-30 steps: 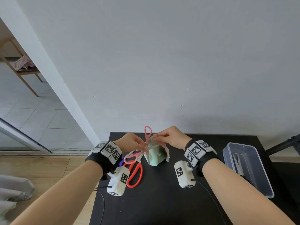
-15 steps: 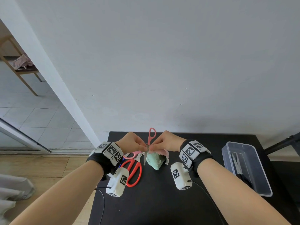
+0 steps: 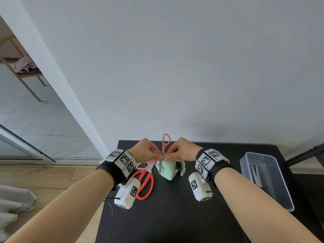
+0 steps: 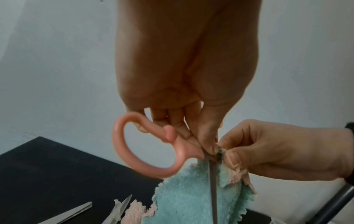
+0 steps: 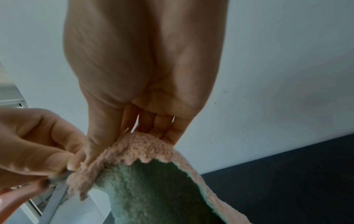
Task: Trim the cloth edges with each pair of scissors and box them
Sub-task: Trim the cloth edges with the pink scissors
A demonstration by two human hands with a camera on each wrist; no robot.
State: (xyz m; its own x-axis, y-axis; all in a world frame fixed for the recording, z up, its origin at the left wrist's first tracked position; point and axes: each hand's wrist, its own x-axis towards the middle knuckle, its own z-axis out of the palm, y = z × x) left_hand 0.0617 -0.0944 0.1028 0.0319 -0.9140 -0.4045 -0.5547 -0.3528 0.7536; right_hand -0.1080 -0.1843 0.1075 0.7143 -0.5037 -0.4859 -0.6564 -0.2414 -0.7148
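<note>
Pink-handled scissors (image 3: 166, 140) stand handle up and blades down over the black table (image 3: 175, 216). My left hand (image 3: 158, 156) pinches them near the pivot; the handle loop (image 4: 145, 145) and the blade (image 4: 213, 189) show in the left wrist view. A teal cloth with a pink edge (image 3: 169, 170) hangs beside the blade, its lower part touching the table. My right hand (image 3: 167, 156) pinches the cloth's top edge (image 5: 134, 145) right next to the left thumb. Where the blade meets the cloth is hidden by fingers.
Red scissors (image 3: 145, 183) and another pink-handled pair (image 3: 145, 163) lie on the table under my left wrist. A clear plastic box (image 3: 280, 195) stands at the right edge with a pair of scissors (image 3: 256, 174) inside. A wall rises just behind the table.
My right hand has drawn in toward the left, so the cloth's top now bunches beside the blade. The scissors stay upright in my left hand.
</note>
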